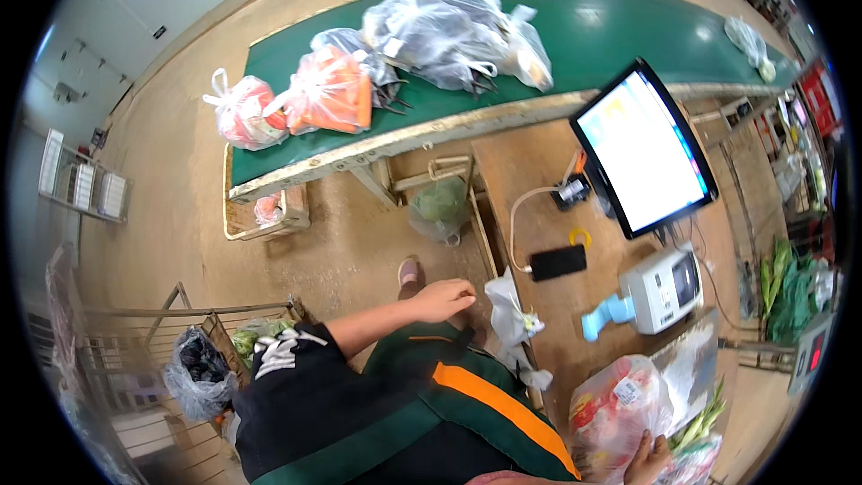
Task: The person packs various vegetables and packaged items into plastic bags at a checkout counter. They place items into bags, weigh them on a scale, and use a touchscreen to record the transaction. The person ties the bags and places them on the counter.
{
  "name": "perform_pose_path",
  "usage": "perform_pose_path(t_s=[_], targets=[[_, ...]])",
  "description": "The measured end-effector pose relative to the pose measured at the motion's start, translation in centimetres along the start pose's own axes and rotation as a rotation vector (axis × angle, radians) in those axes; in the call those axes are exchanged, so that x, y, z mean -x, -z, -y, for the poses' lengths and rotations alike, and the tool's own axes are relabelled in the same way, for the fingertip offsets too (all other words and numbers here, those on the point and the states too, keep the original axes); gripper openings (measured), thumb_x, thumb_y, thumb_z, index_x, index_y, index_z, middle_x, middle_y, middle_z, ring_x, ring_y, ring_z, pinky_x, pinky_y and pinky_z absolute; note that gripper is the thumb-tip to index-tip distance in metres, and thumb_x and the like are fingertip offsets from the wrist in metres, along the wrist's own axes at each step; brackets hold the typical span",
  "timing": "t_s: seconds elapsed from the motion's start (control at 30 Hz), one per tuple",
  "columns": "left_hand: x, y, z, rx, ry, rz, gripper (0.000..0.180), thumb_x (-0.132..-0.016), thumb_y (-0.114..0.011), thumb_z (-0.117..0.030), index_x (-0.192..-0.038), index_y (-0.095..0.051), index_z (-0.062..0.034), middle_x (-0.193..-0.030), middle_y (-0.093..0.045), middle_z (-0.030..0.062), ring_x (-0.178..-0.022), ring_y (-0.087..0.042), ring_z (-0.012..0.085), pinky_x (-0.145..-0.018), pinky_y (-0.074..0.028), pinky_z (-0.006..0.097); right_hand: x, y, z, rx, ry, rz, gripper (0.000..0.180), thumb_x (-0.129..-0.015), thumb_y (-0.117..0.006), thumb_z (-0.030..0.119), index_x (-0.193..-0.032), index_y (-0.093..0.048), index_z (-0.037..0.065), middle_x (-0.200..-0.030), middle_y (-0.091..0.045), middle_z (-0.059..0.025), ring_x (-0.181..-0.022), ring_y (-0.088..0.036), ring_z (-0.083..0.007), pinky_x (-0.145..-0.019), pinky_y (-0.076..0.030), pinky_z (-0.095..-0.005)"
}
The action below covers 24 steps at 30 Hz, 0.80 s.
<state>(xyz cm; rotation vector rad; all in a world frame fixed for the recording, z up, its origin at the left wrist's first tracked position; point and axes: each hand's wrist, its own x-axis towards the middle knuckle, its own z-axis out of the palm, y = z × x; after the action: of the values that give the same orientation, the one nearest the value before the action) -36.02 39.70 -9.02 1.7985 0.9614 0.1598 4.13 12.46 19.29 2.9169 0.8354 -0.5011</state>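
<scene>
My left hand [446, 300] hovers in front of my apron, beside the left edge of the wooden desk. Its fingers are curled loosely together, and I see nothing in them. A white plastic bag [646, 304] hangs near it at the desk edge. At the lower right my right hand [648, 460] grips the side of a clear plastic bag [620, 395] with red and pale contents and a white label. That bag sits beside a metal scale plate [690, 368]. The fingertips of my right hand are partly hidden by the bag's folds.
A green conveyor belt [593, 13] carries several filled bags, including orange carrots [330, 94]. The desk holds a monitor [642, 148], a black phone [558, 263] and a label printer [663, 287]. A crate [238, 233] stands under the belt; a wire cart [144, 314] is at left.
</scene>
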Motion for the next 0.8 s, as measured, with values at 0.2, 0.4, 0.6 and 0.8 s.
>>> perform_pose_path(t_s=[0.2, 0.4, 0.6, 0.8], targets=[[1.6, 3.9, 10.3, 0.837, 0.177, -0.069, 0.033, -0.106, -0.053, -0.033, -0.112, -0.063, -0.0023, -0.105, -0.071, 0.0052, -0.093, -0.070, 0.0151, -0.081, -0.052, 0.030, 2.5, 1.1, 15.4, -0.151, 0.123, 0.052, 0.067, -0.098, -0.061, 0.049, -0.131, -0.061, -0.010, -0.131, -0.060, -0.0350, -0.124, -0.058, -0.0444, -0.105, -0.046, -0.0460], [2.4, 17.0, 18.9, 0.421, 0.147, -0.460, 0.029, -0.100, -0.057, -0.030, -0.106, -0.066, -0.0033, -0.092, -0.073, 0.0122, -0.088, -0.073, 0.0262, -0.081, -0.055, 0.039, 6.3, -1.4, 42.9, -0.369, 0.509, -0.001, 0.043, -0.098, -0.061, 0.036, -0.111, -0.064, -0.005, -0.103, -0.062, -0.0206, -0.100, -0.056, -0.0288, -0.090, -0.041, -0.0398], [10.0, 35.9, 33.0, -0.043, 0.350, -1.412, 0.013, -0.091, -0.061, -0.015, -0.096, -0.063, -0.0039, -0.098, -0.066, 0.0170, -0.095, -0.061, 0.0410, -0.086, -0.046, 0.054, 10.5, -6.0, 74.6, -0.585, 1.035, 0.100, 0.027, -0.098, -0.062, 0.021, -0.086, -0.060, -0.003, -0.078, -0.059, -0.0007, -0.073, -0.047, -0.0085, -0.063, -0.040, -0.0291], [12.4, 40.3, 38.8, -0.376, 0.542, -1.350, 0.063, -0.087, -0.068, -0.027, -0.134, -0.048, 0.0093, -0.148, -0.043, 0.0265, -0.145, -0.032, 0.0435, -0.122, -0.019, 0.059, 14.2, -11.7, 106.3, -0.805, 1.337, 0.218, 0.032, -0.101, -0.063, 0.028, -0.089, -0.068, -0.001, -0.081, -0.063, 0.0009, -0.073, -0.052, -0.0076, -0.066, -0.043, -0.0269]])
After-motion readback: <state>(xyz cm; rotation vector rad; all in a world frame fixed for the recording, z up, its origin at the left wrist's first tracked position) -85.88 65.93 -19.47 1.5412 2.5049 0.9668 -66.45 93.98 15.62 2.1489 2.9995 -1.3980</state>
